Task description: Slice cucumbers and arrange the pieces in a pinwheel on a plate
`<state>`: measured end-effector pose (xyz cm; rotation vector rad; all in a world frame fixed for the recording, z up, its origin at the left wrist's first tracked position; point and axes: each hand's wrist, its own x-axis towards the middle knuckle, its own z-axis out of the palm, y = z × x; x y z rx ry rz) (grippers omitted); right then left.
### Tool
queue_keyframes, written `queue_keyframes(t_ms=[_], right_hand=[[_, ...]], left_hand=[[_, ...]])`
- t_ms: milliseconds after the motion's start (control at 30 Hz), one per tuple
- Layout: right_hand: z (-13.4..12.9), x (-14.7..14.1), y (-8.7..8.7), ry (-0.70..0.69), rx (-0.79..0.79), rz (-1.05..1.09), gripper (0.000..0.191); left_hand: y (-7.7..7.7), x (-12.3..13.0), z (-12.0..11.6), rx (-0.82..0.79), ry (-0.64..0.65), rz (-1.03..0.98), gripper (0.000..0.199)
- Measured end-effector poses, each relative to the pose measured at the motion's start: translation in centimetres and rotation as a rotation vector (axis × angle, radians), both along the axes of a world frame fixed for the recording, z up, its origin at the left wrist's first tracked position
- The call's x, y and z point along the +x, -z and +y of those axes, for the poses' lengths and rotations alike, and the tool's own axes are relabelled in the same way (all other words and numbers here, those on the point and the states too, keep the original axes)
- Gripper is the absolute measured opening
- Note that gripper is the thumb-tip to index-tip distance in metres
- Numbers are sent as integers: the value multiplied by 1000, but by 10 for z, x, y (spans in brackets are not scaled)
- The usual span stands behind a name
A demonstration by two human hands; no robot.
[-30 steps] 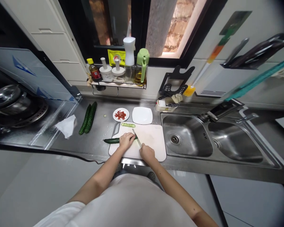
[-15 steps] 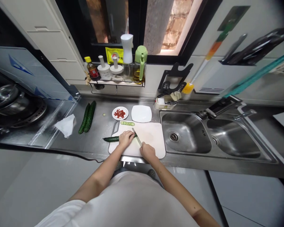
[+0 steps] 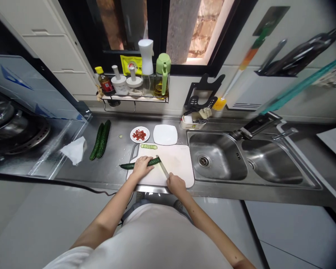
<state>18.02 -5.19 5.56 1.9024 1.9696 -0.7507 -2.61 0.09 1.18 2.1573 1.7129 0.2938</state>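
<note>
My left hand (image 3: pixel 142 167) is closed over a dark green cucumber (image 3: pixel 127 166) that lies across the white cutting board (image 3: pixel 182 164), its left end jutting past the board's edge. A knife (image 3: pixel 164 167) is in my right hand (image 3: pixel 176 184), fingers wrapped round its handle. The blade slants up and left, its tip beside the cucumber's right end. Along the board's far edge runs a row of cucumber slices (image 3: pixel 149 147). Behind the board stand a small plate of chopped red pieces (image 3: pixel 139 135) and a white square plate (image 3: pixel 165 135).
Two whole cucumbers (image 3: pixel 102 140) and a crumpled white cloth or tissue (image 3: pixel 74 150) lie on the steel counter to the left. A double sink (image 3: pixel 217 157) is at the right. Bottles and jars stand on a wall rack (image 3: pixel 136 98). Far left, a pot (image 3: pixel 9 125) sits on the stove.
My left hand has shifted back to the left along the cucumber, baring more of its right end. The knife stays at that end. The whole view has shifted slightly.
</note>
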Motion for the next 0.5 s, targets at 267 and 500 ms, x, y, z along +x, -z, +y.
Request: queue_keyframes(t_ms=[267, 500], right_hand=[[0, 3, 3, -11, 20, 10, 27], [2, 3, 5, -12, 10, 10, 27]], left_hand=[[1, -12, -6, -40, 26, 73, 48], [-2, -27, 2, -2, -97, -34, 49]])
